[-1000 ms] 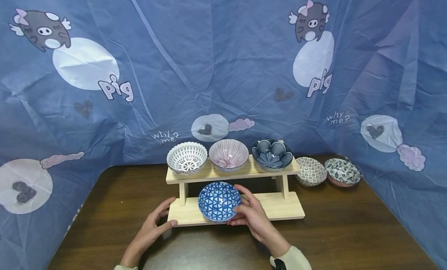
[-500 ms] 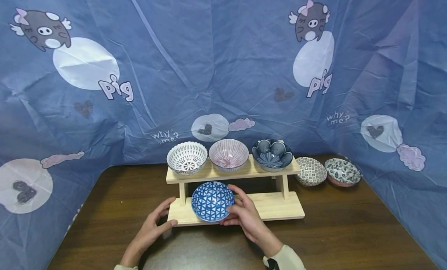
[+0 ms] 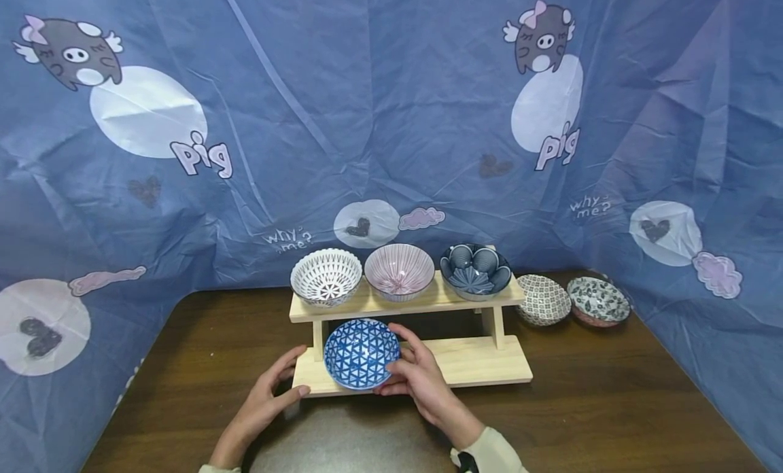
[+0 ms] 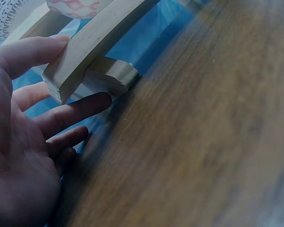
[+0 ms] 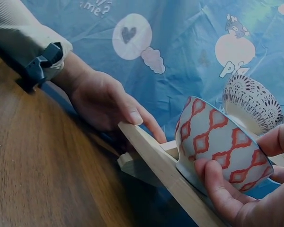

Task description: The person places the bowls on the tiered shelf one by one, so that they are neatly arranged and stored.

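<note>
In the head view my right hand (image 3: 422, 378) grips a bowl (image 3: 361, 354) by its right side, over the left part of a wooden stand's lower shelf (image 3: 483, 361). The bowl's inside has blue and white triangles. Its outside, in the right wrist view, shows red diamond shapes (image 5: 213, 142), and the foot appears to meet the board. My left hand (image 3: 266, 395) holds the left end of that shelf between thumb and index finger. In the left wrist view the thumb lies on the board (image 4: 85, 56) and the other fingers spread below its corner.
On the upper shelf (image 3: 422, 306) stand a white patterned bowl (image 3: 326, 277), a pink-striped bowl (image 3: 399, 272) and a dark blue bowl (image 3: 476, 272). A grey-patterned bowl (image 3: 542, 301) and a leaf-patterned bowl (image 3: 598, 302) sit on the brown table (image 3: 612, 391) at right. A blue cloth (image 3: 428, 119) hangs behind.
My right hand has moved the blue-and-white bowl leftward along the lower shelf, towards its left end. The left hand and the stand have stayed in place.
</note>
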Motion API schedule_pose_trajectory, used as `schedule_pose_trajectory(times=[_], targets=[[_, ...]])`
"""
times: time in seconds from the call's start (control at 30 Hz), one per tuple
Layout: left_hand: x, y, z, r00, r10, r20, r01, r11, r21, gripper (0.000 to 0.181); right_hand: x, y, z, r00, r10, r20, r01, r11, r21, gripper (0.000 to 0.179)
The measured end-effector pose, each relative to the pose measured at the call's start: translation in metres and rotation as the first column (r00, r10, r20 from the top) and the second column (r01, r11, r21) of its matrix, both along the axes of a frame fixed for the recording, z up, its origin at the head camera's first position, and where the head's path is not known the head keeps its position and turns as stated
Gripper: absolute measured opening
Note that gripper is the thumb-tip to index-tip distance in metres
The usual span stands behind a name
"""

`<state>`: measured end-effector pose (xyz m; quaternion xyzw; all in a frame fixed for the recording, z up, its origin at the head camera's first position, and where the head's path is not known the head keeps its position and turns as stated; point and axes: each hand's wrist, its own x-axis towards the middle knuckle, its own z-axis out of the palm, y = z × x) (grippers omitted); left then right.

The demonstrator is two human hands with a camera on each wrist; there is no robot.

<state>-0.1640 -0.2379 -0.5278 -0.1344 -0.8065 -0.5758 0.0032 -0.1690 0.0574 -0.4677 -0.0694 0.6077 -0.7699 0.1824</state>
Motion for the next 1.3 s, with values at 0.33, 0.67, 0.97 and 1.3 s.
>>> schedule_pose_trajectory(times=[0.33, 0.67, 0.97, 1.3], targets=[[0.001, 0.001, 0.001, 0.999, 0.013, 0.033, -0.013, 1.000, -0.004, 0.066, 0.000, -0.005, 0.000, 1.000, 0.004, 0.004, -0.004, 1.000, -0.009, 0.075], [0.000, 0.001, 0.001, 1.000, 0.000, 0.014, 0.000, 1.000, 0.008, 0.065, -0.001, -0.007, 0.000, 1.000, 0.011, 0.003, -0.011, 1.000, -0.009, 0.074], [0.001, 0.001, 0.002, 1.000, 0.011, 0.029, -0.011, 1.000, -0.004, 0.066, -0.001, -0.003, -0.002, 0.998, 0.055, 0.008, -0.056, 0.998, 0.007, 0.074], [0.001, 0.001, 0.001, 1.000, 0.012, 0.022, -0.012, 1.000, -0.003, 0.065, -0.002, 0.009, 0.001, 0.996, 0.086, 0.025, -0.087, 0.996, 0.017, 0.074]])
